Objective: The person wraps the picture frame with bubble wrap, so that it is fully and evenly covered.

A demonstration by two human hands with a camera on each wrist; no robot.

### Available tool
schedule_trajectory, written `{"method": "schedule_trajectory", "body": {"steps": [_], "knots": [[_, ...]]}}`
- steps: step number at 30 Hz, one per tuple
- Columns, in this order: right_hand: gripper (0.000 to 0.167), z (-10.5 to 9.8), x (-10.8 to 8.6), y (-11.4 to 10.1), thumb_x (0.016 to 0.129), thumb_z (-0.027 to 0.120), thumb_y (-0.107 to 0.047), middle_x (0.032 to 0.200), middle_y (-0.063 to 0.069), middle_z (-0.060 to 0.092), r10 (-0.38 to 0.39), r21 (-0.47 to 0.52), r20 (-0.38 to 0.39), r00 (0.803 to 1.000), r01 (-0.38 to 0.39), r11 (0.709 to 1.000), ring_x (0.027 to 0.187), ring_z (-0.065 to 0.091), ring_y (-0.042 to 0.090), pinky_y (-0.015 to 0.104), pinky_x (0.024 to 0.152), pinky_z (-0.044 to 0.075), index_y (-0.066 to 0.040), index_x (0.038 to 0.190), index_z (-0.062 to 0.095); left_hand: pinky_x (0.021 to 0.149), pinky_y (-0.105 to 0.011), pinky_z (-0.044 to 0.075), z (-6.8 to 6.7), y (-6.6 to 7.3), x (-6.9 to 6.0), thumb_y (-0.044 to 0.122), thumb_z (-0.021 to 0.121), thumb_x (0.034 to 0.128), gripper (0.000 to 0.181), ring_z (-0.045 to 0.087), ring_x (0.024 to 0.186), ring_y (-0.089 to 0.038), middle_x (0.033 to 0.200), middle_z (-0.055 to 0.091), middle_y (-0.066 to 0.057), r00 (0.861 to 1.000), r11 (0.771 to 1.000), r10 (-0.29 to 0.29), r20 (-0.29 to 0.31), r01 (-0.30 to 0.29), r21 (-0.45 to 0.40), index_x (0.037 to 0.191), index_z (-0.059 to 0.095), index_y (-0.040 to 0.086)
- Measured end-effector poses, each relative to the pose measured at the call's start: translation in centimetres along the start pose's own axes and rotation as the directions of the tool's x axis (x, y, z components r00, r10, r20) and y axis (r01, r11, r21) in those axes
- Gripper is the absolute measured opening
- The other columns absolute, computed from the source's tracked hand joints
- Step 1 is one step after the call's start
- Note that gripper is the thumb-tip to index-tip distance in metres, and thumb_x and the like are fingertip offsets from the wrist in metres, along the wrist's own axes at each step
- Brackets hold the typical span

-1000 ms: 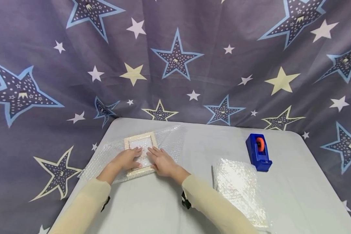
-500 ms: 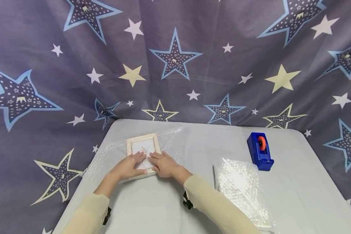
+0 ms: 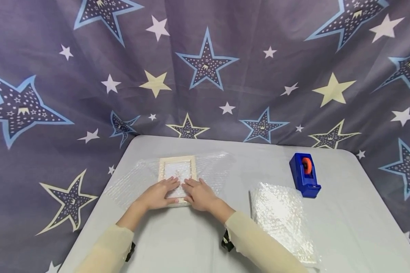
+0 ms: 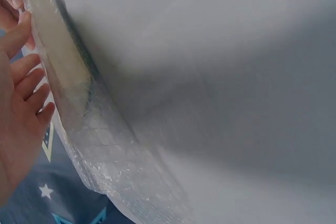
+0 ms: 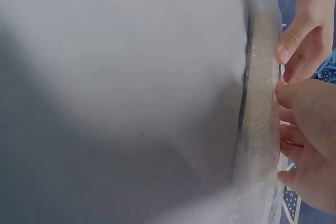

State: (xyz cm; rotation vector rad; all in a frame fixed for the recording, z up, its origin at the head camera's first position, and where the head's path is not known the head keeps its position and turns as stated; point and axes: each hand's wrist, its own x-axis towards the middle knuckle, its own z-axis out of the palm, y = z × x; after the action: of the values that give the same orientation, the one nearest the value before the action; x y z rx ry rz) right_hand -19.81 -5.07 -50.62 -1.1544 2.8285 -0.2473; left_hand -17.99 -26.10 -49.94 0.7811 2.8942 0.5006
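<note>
A pale picture frame point(image 3: 177, 159) lies toward the back left of the table, covered by clear bubble wrap point(image 3: 131, 180) that spreads out beyond both its sides. My left hand point(image 3: 157, 194) rests on the lower left of the frame with extended fingers. Beside it, my right hand point(image 3: 201, 194) touches the lower right, fingers stretched inward over the picture. The left wrist view shows the frame's wrapped front edge point(image 4: 65, 51) with the bubble wrap trailing past it. In the right wrist view the same edge point(image 5: 260, 77) runs next to both hands.
To the right lies a flat bubble-wrapped packet point(image 3: 280, 220). Behind it stands a blue tape dispenser point(image 3: 300, 176) with an orange core. The white table point(image 3: 177, 242) meets a star-patterned curtain point(image 3: 225, 87) at its back and sides.
The picture frame and its bubble wrap have slid to the right and turned squarer to the table. Both hands have moved right with them.
</note>
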Motion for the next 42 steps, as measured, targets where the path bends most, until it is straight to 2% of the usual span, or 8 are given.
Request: {"method": "schedule_trajectory", "body": {"steps": [11, 20, 24, 27, 30, 34, 37, 42], "knots": [[0.05, -0.8, -2.5, 2.2, 0.095, 0.057, -0.033, 0.149, 0.008, 0.047, 0.038, 0.09, -0.023, 0.999, -0.036, 0.995, 0.14, 0.043, 0.024, 0.052, 0.116, 0.033, -0.011, 0.14, 0.051, 0.114, -0.053, 0.034, 0.4, 2.4, 1.8, 0.041, 0.065, 0.0879, 0.066, 0.042, 0.138, -0.04, 0.148, 0.045, -0.018, 0.998, 0.998, 0.055, 0.006, -0.055, 0.02, 0.139, 0.049, 0.002], [0.051, -1.1, -3.2, 2.9, 0.095, 0.057, -0.034, 0.15, 0.01, 0.045, 0.041, 0.12, -0.012, 0.999, -0.039, 0.992, 0.14, 0.042, 0.027, 0.053, 0.117, 0.032, -0.01, 0.14, 0.05, 0.116, -0.053, 0.033, 0.8, 2.6, 2.4, 0.042, 0.063, 0.0893, 0.067, 0.04, 0.139, -0.039, 0.15, 0.042, -0.017, 0.998, 0.998, 0.067, 0.018, -0.067, 0.016, 0.14, 0.047, 0.002], [0.051, -1.4, -3.1, 3.6, 0.095, 0.058, -0.032, 0.148, 0.013, 0.047, 0.033, 0.227, -0.032, 0.999, -0.024, 0.974, 0.138, 0.044, 0.029, 0.05, 0.117, 0.033, -0.006, 0.138, 0.051, 0.115, -0.053, 0.033, 1.1, 2.3, 2.6, 0.043, 0.063, 0.089, 0.067, 0.04, 0.139, -0.038, 0.15, 0.042, -0.016, 0.997, 0.997, 0.08, -0.003, -0.08, 0.021, 0.141, 0.047, 0.004], [0.046, -1.5, -3.0, 4.6, 0.094, 0.06, -0.025, 0.14, 0.018, 0.054, 0.081, 0.361, -0.119, 0.99, -0.032, 0.932, 0.132, 0.051, 0.033, 0.046, 0.114, 0.038, -0.001, 0.133, 0.055, 0.116, -0.052, 0.033, 1.3, 2.2, 2.8, 0.043, 0.062, 0.0893, 0.066, 0.04, 0.139, -0.038, 0.15, 0.043, -0.016, 0.996, 0.995, 0.093, -0.014, -0.092, 0.034, 0.14, 0.048, 0.004], [0.041, -1.6, -3.2, 5.9, 0.092, 0.062, -0.019, 0.133, 0.02, 0.06, 0.21, 0.486, -0.231, 0.95, -0.075, 0.871, 0.126, 0.055, 0.035, 0.046, 0.111, 0.042, 0.001, 0.128, 0.058, 0.117, -0.051, 0.032, 1.5, 2.2, 2.9, 0.043, 0.06, 0.0907, 0.064, 0.039, 0.14, -0.037, 0.15, 0.042, -0.017, 0.995, 0.994, 0.104, -0.008, -0.103, 0.04, 0.14, 0.048, 0.003], [0.038, -2.3, -3.9, 7.9, 0.092, 0.061, -0.017, 0.13, 0.021, 0.061, 0.449, 0.646, -0.269, 0.852, -0.187, 0.74, 0.125, 0.056, 0.038, 0.049, 0.109, 0.043, 0.0, 0.126, 0.06, 0.118, -0.049, 0.03, 1.8, 2.4, 2.8, 0.041, 0.059, 0.092, 0.063, 0.038, 0.141, -0.036, 0.151, 0.041, -0.017, 0.995, 0.994, 0.104, 0.005, -0.104, 0.038, 0.141, 0.047, 0.003], [0.039, -3.3, -4.5, 9.5, 0.096, 0.056, -0.02, 0.135, 0.022, 0.057, 0.625, 0.762, -0.185, 0.758, -0.291, 0.579, 0.127, 0.053, 0.039, 0.049, 0.109, 0.043, -0.002, 0.131, 0.056, 0.118, -0.05, 0.03, 1.8, 2.4, 2.7, 0.039, 0.06, 0.0917, 0.062, 0.039, 0.14, -0.037, 0.15, 0.042, -0.017, 0.995, 0.994, 0.101, 0.002, -0.101, 0.038, 0.14, 0.048, 0.002], [0.052, -4.8, -5.2, 11.6, 0.1, 0.045, -0.03, 0.152, 0.02, 0.037, 0.801, 0.881, 0.068, 0.594, -0.412, 0.232, 0.143, 0.035, 0.036, 0.048, 0.117, 0.034, -0.005, 0.145, 0.039, 0.118, -0.05, 0.031, 1.9, 2.7, 2.7, 0.04, 0.06, 0.091, 0.062, 0.04, 0.14, -0.037, 0.149, 0.043, -0.017, 0.995, 0.995, 0.095, 0.005, -0.095, 0.015, 0.139, 0.049, 0.002]]}}
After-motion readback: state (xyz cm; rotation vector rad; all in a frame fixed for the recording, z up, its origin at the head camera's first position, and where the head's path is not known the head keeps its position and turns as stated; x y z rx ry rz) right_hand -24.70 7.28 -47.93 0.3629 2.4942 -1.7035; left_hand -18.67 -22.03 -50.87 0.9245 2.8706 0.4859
